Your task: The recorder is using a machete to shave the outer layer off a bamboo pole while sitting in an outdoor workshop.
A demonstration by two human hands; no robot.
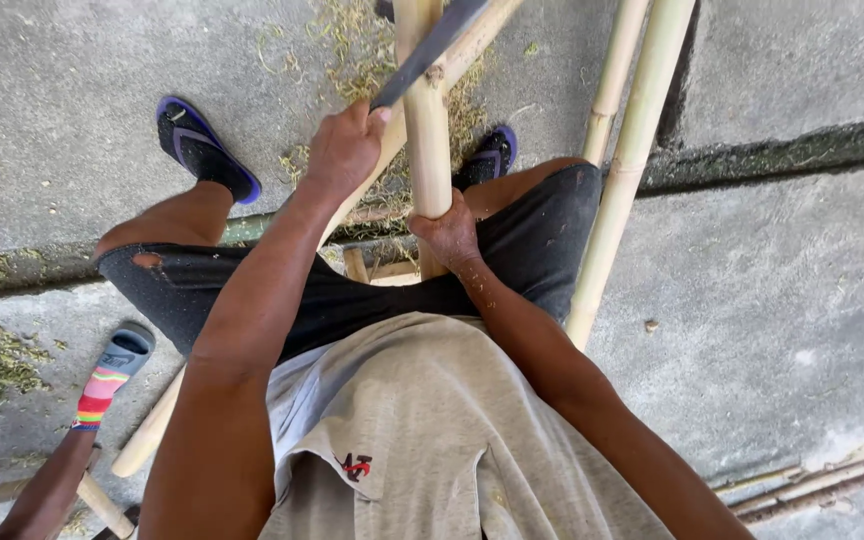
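Left hand (pixel 344 150) clamped on the knife (pixel 430 50), right hand (pixel 447 232) gripping the upright bamboo pole (pixel 426 130) between the knees — one slipped stroke could catch those lower fingers.

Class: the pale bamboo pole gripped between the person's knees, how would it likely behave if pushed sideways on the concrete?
The bamboo pole looks round and smooth, so it would probably roll. Its straight, woody look suggests it stays stiff. The right hand grips it alone, so it seems fairly light.
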